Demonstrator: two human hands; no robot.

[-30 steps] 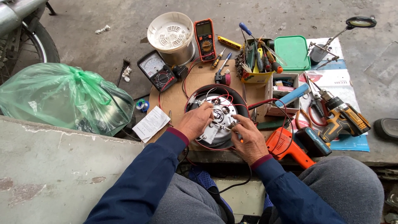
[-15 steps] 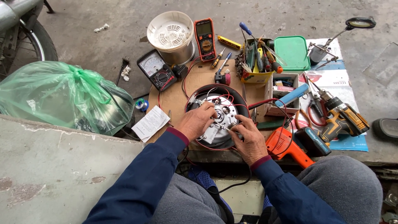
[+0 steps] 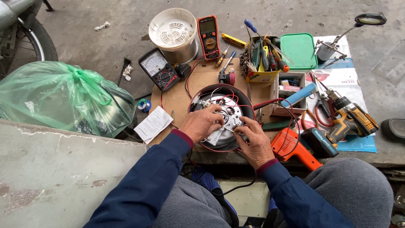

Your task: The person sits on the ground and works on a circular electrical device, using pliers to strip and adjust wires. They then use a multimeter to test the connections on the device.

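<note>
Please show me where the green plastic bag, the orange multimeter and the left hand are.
green plastic bag (image 3: pixel 63 99): head view, middle of bag.
orange multimeter (image 3: pixel 209 36): head view, its body.
left hand (image 3: pixel 205 122): head view, back of hand.

Left hand (image 3: pixel 206 123) and right hand (image 3: pixel 253 141) cover the near half of the round appliance base (image 3: pixel 225 105); fingertip contact points and any small part pinched there cannot be resolved. Motorbike wheel (image 3: pixel 31 36) cut by left edge. Green bag (image 3: pixel 63 97) contents indistinct. Dark shoe (image 3: pixel 393 128) cut at right edge.
</note>
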